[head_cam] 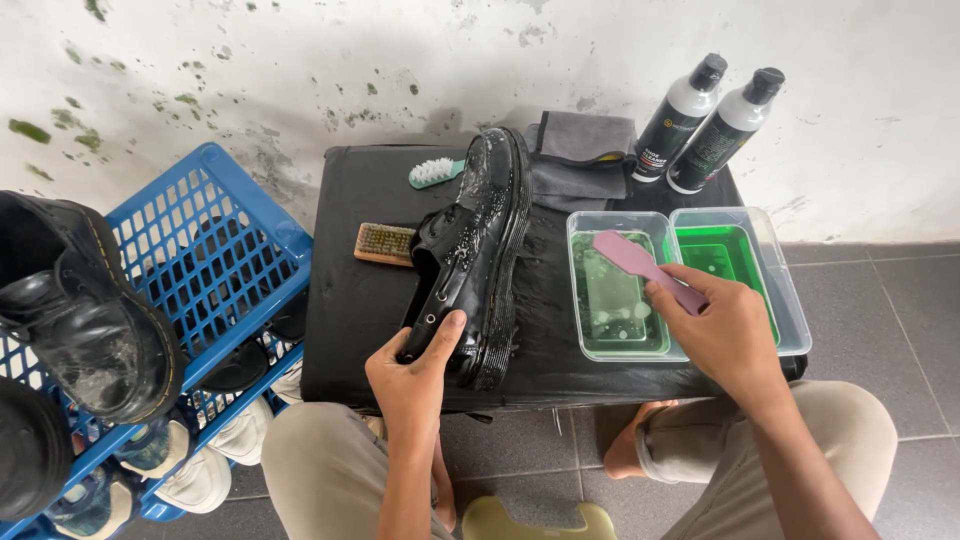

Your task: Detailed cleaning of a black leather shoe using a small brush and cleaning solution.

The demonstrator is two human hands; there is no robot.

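Two black-and-white bottles [712, 122] stand at the bench's [360, 300] far right corner, beside a folded grey cloth [583, 155]. A wooden brush [385, 243] and a teal-handled brush [436, 172] lie near the far left corner. A blue crate [215, 240] (holding shoes) stands off the left edge.

The black shoe [475, 255] looks like glossy leather, wet and flecked with foam, on a matt black padded surface [360, 300]. The two tubs [690, 285] are clear plastic, the crate [215, 260] blue plastic lattice. The folded cloth [580, 155] is soft and grey, one brush [385, 243] wooden-backed.
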